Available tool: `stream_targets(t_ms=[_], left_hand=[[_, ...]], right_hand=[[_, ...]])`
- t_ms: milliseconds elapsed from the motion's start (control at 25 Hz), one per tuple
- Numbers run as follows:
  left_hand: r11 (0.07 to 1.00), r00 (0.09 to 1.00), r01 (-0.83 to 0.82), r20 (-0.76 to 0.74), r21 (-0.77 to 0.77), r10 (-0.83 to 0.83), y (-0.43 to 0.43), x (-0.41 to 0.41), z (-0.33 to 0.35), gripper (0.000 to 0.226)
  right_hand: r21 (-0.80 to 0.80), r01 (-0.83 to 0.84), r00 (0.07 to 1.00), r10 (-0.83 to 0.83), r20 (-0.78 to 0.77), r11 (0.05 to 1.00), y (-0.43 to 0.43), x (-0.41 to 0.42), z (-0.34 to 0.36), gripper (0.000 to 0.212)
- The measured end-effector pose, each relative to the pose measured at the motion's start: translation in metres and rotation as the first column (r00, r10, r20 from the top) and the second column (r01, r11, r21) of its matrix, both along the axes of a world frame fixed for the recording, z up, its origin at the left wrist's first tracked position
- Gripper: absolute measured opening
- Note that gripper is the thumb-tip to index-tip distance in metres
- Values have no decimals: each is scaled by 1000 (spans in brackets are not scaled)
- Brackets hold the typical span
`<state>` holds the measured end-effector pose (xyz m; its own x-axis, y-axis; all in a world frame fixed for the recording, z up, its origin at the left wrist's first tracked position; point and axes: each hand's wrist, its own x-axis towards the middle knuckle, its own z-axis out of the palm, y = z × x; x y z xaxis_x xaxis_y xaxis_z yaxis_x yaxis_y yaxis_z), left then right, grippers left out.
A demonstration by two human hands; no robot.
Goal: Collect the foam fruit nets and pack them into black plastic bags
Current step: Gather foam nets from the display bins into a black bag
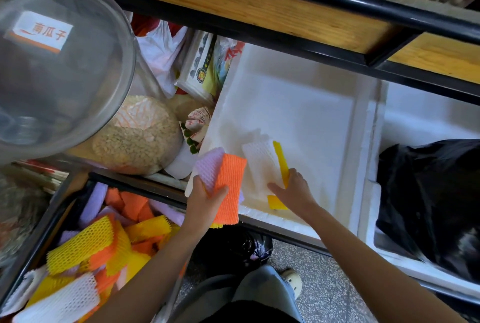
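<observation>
Left hand (205,203): grip clamped on stack of foam nets (230,174), held at near-left edge of white foam box (363,141), ready for more. Right hand (296,190) on white net (259,161) and yellow net (281,159) inside box; grip clamped or only pressing, cannot tell. Black plastic bag (428,193) waits right.

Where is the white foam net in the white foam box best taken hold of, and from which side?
Probably at its near short end, from above on the person's side. The white foam net lies flat on the floor of the foam box, partly over a yellow foam net, so a pinch at that end, where the right hand rests, could lift both.
</observation>
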<state>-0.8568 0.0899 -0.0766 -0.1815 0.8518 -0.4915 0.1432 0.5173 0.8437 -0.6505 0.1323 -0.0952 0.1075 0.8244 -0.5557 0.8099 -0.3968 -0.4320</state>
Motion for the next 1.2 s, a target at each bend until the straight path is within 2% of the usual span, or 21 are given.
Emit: stream_targets(t_ms=[80, 160, 280, 360, 480, 600, 720, 800, 920, 1080, 1160, 1200], left_hand=[[1000, 997, -11, -76, 25, 13, -2, 17, 5, 59], [998, 995, -29, -90, 62, 34, -3, 39, 15, 38], [986, 997, -35, 80, 164, 22, -13, 75, 34, 22], [973, 981, -30, 192, 231, -15, -20, 96, 47, 16], [939, 963, 31, 242, 343, -120, -32, 125, 66, 35], [890, 961, 51, 221, 454, -168, -58, 164, 83, 43], [823, 962, 39, 202, 567, -184, -85, 209, 98, 42], [768, 968, 45, 162, 639, -191, -93, 240, 114, 44], [671, 969, 125, 55, 731, -241, -94, 285, 145, 48], [575, 934, 196, 28, 794, -357, -89, 341, 177, 37], [569, 895, 232, 56, 789, -443, -81, 363, 185, 31], [580, 901, 247, 36, 777, -432, -75, 371, 185, 33]], right_hand=[[120, -53, 999, 54, -9, 991, -12, -2, 23, 48], [192, -115, 992, 123, -30, 975, -27, -5, 40, 47], [321, -131, 979, 173, -106, 938, -50, -2, 55, 56], [389, -64, 957, 168, -238, 919, -61, 12, 66, 68], [393, 33, 911, 134, -390, 919, -75, 43, 88, 83], [421, 77, 874, 142, -465, 904, -93, 83, 114, 80], [471, 163, 816, 149, -558, 867, -112, 122, 142, 73], [554, 208, 822, 163, -546, 806, -123, 150, 160, 68], [687, 313, 857, 117, -502, 655, -130, 192, 179, 67], [741, 452, 854, 0, -521, 497, -136, 249, 204, 57], [741, 498, 848, -75, -524, 451, -141, 285, 213, 51], [744, 509, 851, -119, -512, 433, -143, 303, 215, 52]])
